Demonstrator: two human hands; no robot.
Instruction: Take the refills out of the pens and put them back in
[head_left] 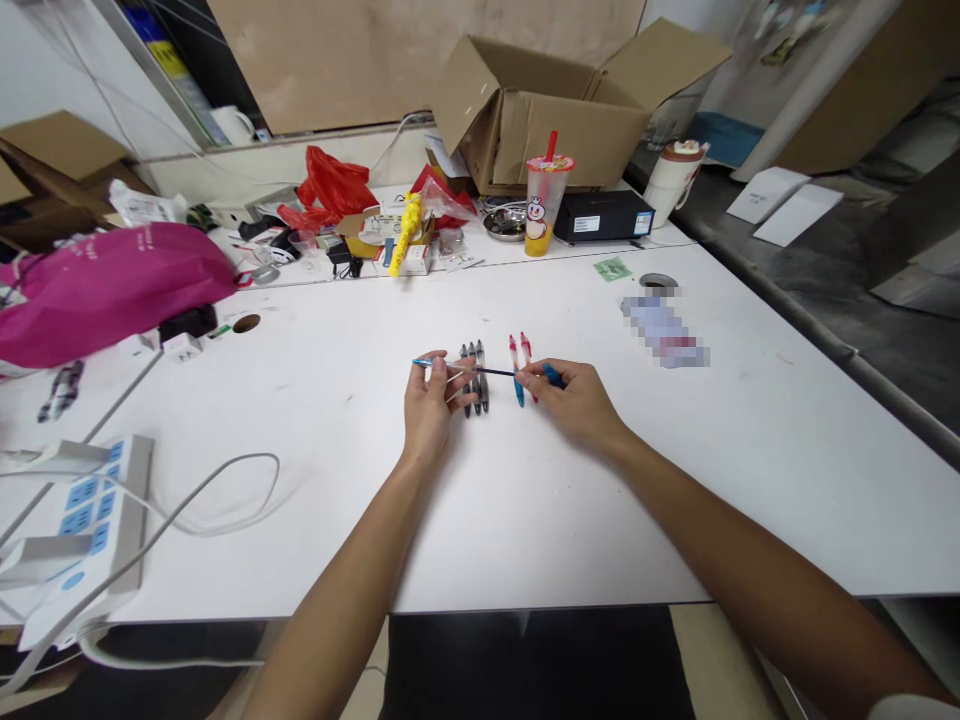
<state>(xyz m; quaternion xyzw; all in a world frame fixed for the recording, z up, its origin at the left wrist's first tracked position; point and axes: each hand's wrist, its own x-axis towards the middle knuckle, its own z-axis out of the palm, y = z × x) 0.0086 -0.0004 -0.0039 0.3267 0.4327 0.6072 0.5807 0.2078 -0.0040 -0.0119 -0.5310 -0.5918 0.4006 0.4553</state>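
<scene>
My left hand [430,405] is closed on a clear pen barrel [454,367] with a light-blue end. A thin dark pen refill [491,371] runs from this barrel across to my right hand [568,392]. Thumb and finger of my right hand pinch the refill's other end, and a blue pen part [553,376] shows within that hand. Below the pinch is another blue pen piece [519,390]; whether it lies on the table I cannot tell. Several black pens [475,380] lie side by side beneath my left fingers. Red pens [526,347] lie just beyond my right fingertips.
A white table [487,520] carries a power strip [97,530] with cables at left, beside a pink bag [120,285]. A drink cup [545,205], an open cardboard box [555,130] and a black box [602,217] stand behind. A tape roll [658,283] lies right.
</scene>
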